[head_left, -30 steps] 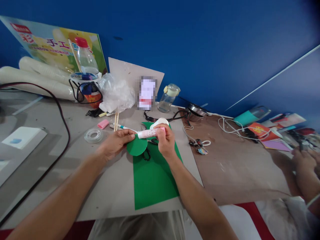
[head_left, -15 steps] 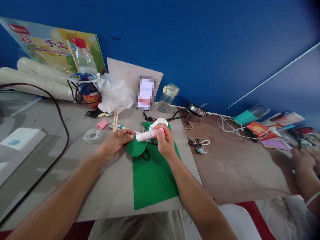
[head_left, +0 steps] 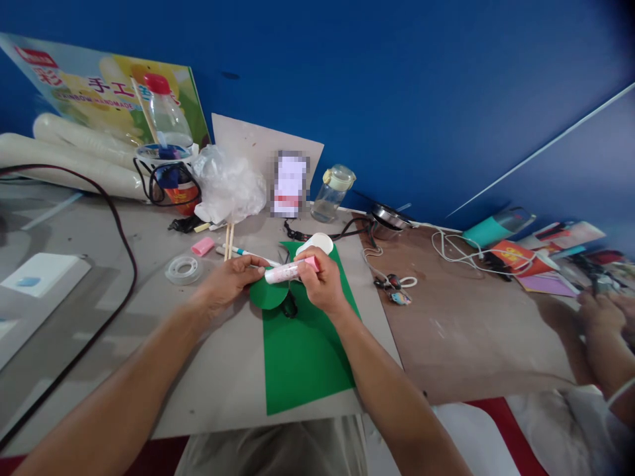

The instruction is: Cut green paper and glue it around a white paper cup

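Evidently the work is standing partway. A green disc [head_left: 268, 297] is showing a rounded, trimmed edge, so its cutting is looking finished. The glue stick [head_left: 285, 271], as it seems to be, is pointing its pale end at the disc's upper part, so gluing is probably the step in hand. How much glue the disc is carrying, one cannot tell. No second piece is sitting on its visible face, so any joining is seemingly remaining undone.

Left hand [head_left: 233, 279]: nearly closed, thumb and fingers pinching the disc at its upper left edge. The disc is overlapping the left edge of the green sheet [head_left: 315, 350] in view; whether it is touching the sheet is not clear.

Right hand [head_left: 325, 279]: curled closed around the pink end of the glue stick, holding it aslant. Whether the tip is touching the disc or just hovering, one cannot say.

Nearby: scissors [head_left: 289, 306] are lying partly hidden under the disc and glue stick. A pink cap [head_left: 202, 246] is lying apart on the table [head_left: 218, 390], near the tape [head_left: 183, 270]. Two sticks [head_left: 229, 241] are lying just beyond the left hand.
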Motion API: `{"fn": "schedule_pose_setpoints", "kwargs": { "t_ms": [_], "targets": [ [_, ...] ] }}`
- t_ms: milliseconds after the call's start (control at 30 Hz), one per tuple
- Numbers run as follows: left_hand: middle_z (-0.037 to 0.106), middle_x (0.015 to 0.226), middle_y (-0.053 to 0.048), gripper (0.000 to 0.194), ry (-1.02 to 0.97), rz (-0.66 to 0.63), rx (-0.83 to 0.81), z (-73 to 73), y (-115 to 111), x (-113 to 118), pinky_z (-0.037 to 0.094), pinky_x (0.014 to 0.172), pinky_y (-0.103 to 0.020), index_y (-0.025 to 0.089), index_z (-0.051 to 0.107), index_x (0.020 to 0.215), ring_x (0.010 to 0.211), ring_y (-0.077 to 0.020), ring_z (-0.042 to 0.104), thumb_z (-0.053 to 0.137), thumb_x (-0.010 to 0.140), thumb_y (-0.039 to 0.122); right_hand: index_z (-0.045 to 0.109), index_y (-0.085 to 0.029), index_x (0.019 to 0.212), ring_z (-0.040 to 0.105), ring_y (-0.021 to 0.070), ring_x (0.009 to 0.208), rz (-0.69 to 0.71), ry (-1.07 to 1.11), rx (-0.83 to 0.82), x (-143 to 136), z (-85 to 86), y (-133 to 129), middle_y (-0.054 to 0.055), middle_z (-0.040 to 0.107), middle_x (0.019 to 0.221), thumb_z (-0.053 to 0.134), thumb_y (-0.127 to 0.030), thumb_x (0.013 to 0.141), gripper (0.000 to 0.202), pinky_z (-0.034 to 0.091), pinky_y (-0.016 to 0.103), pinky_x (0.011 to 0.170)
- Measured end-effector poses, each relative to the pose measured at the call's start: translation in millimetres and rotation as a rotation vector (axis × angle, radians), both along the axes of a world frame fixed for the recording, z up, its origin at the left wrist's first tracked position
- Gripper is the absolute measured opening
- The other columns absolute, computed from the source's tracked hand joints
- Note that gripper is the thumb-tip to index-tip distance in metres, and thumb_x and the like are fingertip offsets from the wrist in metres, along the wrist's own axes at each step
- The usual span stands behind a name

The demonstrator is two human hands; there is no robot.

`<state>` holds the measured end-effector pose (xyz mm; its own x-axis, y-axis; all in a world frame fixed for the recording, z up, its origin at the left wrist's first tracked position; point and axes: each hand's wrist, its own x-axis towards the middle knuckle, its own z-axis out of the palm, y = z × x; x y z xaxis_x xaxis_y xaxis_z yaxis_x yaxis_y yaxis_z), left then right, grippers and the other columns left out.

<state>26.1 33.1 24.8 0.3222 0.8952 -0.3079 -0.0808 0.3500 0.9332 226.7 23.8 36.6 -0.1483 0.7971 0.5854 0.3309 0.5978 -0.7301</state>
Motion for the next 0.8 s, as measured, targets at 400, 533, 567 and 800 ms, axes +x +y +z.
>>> {"fn": "schedule_pose_setpoints", "kwargs": {
  "t_ms": [400, 533, 567, 800],
  "targets": [
    [0.066, 0.074, -0.001, 0.032, 0.028, -0.014, 0.002, 2.6, -1.3, -0.2, 0.038, 0.057, -0.026, 0.018, 0.065, 0.094, 0.063, -0.0145, 0.056, 0.072, 0.069, 0.038, 0.057, -0.019, 0.078, 0.054, 0.015, 0.066, -0.019, 0.051, -0.015, 0.1, 7.6, -2.6, 0.0, 0.058, 0.069, 0.047, -0.029, 0.085, 0.015, 0.043, 0.028, 0.062],
    [0.065, 0.072, -0.001, 0.032, 0.039, -0.023, 0.027, -1.1, 0.2, -0.9, 0.038, 0.056, -0.026, 0.018, 0.065, 0.094, 0.06, -0.0138, 0.055, 0.072, 0.071, 0.038, 0.057, -0.019, 0.078, 0.054, 0.014, 0.064, -0.027, -0.033, -0.026, -1.3, 5.4, -2.7, 0.001, 0.06, 0.071, 0.05, -0.025, 0.083, 0.011, 0.043, 0.027, 0.061],
    [0.064, 0.071, -0.001, 0.033, 0.041, -0.024, 0.032, -1.7, 0.4, -0.8, 0.038, 0.056, -0.027, 0.018, 0.065, 0.095, 0.059, -0.0139, 0.055, 0.072, 0.07, 0.038, 0.057, -0.018, 0.079, 0.054, 0.0141, 0.064, -0.047, -0.049, -0.017, -1.1, 4.9, -2.4, 0.001, 0.06, 0.072, 0.051, -0.025, 0.083, 0.01, 0.042, 0.027, 0.061],
    [0.061, 0.063, 0.002, 0.031, 0.076, -0.026, 0.056, -0.1, -1.4, 1.7, 0.036, 0.053, -0.025, 0.017, 0.065, 0.094, 0.055, -0.0117, 0.05, 0.07, 0.072, 0.038, 0.056, -0.019, 0.079, 0.053, 0.0141, 0.064, -0.086, 0.108, 0.008, -0.4, 6.3, -1.3, 0.0, 0.056, 0.068, 0.047, -0.027, 0.087, 0.015, 0.042, 0.027, 0.061]
  ]
}}
